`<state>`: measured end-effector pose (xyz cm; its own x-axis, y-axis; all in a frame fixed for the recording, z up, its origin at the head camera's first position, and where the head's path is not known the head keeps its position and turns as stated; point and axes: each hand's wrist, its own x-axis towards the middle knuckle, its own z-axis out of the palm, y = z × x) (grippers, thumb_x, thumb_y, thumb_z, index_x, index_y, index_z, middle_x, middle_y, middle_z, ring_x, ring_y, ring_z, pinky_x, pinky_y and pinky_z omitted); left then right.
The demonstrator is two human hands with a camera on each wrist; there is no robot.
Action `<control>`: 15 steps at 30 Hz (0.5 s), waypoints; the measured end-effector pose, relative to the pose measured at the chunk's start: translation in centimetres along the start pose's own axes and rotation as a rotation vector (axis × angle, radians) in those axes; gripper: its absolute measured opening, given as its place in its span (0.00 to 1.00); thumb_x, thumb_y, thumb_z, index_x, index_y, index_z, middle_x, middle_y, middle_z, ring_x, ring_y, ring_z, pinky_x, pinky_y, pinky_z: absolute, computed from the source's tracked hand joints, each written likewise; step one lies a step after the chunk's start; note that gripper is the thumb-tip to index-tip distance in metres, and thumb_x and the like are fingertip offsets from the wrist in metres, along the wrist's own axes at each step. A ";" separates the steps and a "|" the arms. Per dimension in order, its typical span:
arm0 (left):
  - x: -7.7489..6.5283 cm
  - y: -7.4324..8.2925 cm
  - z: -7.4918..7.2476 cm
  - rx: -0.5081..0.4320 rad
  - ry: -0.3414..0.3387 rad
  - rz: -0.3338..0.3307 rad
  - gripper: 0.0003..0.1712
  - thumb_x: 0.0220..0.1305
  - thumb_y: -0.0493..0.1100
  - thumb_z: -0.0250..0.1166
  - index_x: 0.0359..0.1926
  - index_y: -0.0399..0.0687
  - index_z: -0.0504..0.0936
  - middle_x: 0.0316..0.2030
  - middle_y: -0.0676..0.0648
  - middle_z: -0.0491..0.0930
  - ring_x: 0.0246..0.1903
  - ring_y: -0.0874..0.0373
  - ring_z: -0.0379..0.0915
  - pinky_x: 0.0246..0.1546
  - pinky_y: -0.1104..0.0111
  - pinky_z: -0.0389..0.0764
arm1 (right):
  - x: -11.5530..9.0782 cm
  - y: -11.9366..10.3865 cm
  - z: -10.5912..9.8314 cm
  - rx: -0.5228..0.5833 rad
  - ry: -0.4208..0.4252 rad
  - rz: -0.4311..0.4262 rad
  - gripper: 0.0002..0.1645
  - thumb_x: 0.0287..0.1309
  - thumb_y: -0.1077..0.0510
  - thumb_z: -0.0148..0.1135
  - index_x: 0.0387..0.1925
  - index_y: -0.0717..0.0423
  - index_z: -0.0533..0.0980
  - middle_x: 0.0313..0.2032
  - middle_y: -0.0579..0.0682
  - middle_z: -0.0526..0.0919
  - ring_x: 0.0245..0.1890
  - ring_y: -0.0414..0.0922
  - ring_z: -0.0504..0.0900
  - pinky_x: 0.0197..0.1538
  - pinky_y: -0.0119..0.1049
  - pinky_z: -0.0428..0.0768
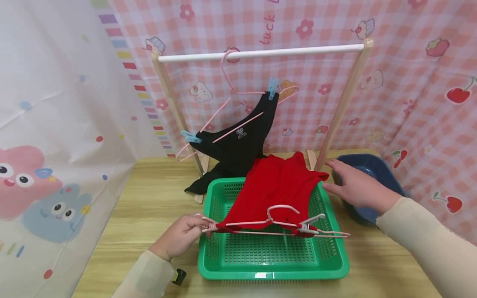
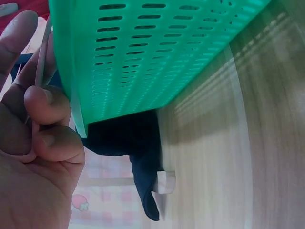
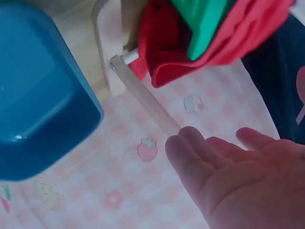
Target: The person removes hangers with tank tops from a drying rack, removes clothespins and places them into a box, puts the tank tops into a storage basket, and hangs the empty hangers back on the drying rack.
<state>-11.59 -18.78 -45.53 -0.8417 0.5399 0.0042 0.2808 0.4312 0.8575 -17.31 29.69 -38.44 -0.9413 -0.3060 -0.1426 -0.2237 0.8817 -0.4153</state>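
Note:
My left hand [image 1: 182,236] grips the left end of a pink hanger [image 1: 253,223]; its fingers curl round the thin wire in the left wrist view. A red garment [image 1: 275,186] is clipped to this hanger, a grey-white clothespin [image 1: 309,225] showing at its right side. The garment spreads back across a green basket [image 1: 268,273]. My right hand [image 1: 354,184] hovers over the basket's right rear side and the blue basin, fingers extended, holding nothing. In the right wrist view its palm [image 3: 262,186] is bare.
Behind the basket stands a wooden rack with a white rod [image 1: 261,53]. From it hangs a tilted pink hanger with a black garment [image 1: 242,140], held by blue clothespins [image 1: 273,89]. A dark blue basin [image 1: 367,163] sits at right. A small black object [image 1: 179,277] lies near my left wrist.

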 end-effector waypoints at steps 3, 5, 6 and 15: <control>-0.2 -0.2 0.1 -0.013 0.007 -0.007 0.21 0.76 0.33 0.51 0.30 0.45 0.87 0.46 0.50 0.90 0.51 0.61 0.80 0.51 0.65 0.81 | 2.4 -0.5 0.5 -0.024 -0.062 -0.016 0.56 0.66 0.41 0.71 0.81 0.64 0.54 0.77 0.73 0.59 0.75 0.72 0.61 0.70 0.68 0.70; -0.3 -0.3 0.2 -0.020 0.017 -0.008 0.21 0.76 0.33 0.51 0.29 0.44 0.88 0.46 0.50 0.90 0.50 0.61 0.80 0.51 0.65 0.81 | 4.0 -0.6 1.0 -0.049 -0.103 -0.028 0.60 0.62 0.40 0.74 0.82 0.61 0.53 0.77 0.72 0.59 0.76 0.72 0.61 0.70 0.67 0.71; -0.4 -0.3 0.2 -0.023 0.022 -0.006 0.21 0.76 0.33 0.51 0.30 0.44 0.88 0.46 0.50 0.90 0.50 0.62 0.80 0.50 0.65 0.81 | 4.7 -0.6 1.2 -0.065 -0.119 -0.036 0.61 0.61 0.41 0.75 0.82 0.61 0.53 0.77 0.72 0.60 0.76 0.72 0.61 0.70 0.66 0.71; -0.4 -0.2 0.5 0.008 0.043 0.005 0.21 0.77 0.35 0.52 0.31 0.45 0.89 0.47 0.51 0.90 0.51 0.62 0.79 0.53 0.65 0.80 | 8.7 -1.7 2.4 -0.134 -0.255 -0.041 0.63 0.54 0.49 0.82 0.83 0.51 0.54 0.63 0.63 0.80 0.56 0.57 0.82 0.55 0.50 0.86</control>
<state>-11.14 -18.73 -45.96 -0.8593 0.5106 0.0303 0.2884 0.4346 0.8532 -24.47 24.70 -41.13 -0.8406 -0.4077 -0.3567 -0.3076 0.9012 -0.3052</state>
